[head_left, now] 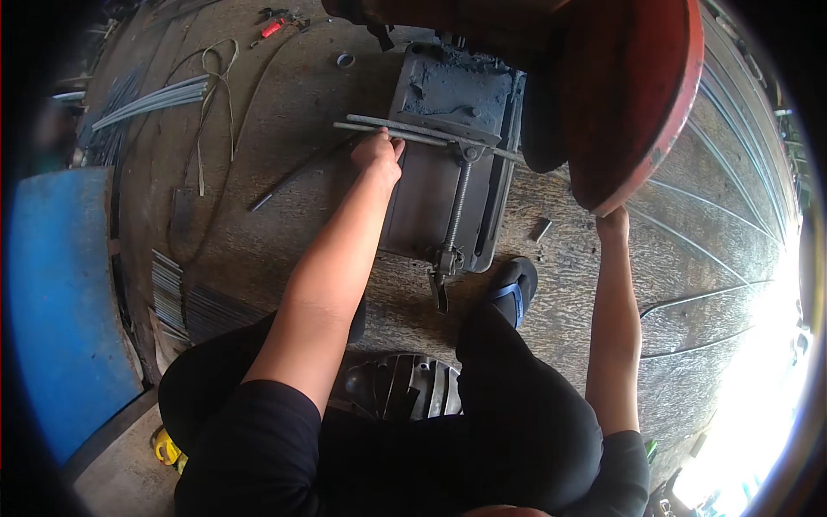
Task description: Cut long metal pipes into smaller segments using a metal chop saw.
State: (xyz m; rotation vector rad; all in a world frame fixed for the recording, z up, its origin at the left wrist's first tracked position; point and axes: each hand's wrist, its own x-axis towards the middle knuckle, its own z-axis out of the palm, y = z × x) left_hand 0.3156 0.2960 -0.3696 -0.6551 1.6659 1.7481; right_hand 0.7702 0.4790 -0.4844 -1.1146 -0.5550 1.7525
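A cut-off saw stands in front of me, its red blade guard (633, 103) raised at the upper right and its grey base (418, 202) below. Two thin metal rods (417, 132) lie across the base, against the vise. My left hand (377, 153) is closed around the rods near their left ends. The threaded vise screw (459, 202) runs toward me and ends in a crank handle (442, 291). My right hand (612, 222) is up at the guard's lower edge; its fingers are hidden behind the guard, so what they hold does not show.
Bundled metal rods (151, 103) lie at the left, with cut rods (168, 280) nearer me. A short metal offcut (540, 229) is right of the base. Long bars (728, 146) stretch along the right. A blue panel (69, 302) stands far left; a ribbed metal housing (401, 385) sits between my legs.
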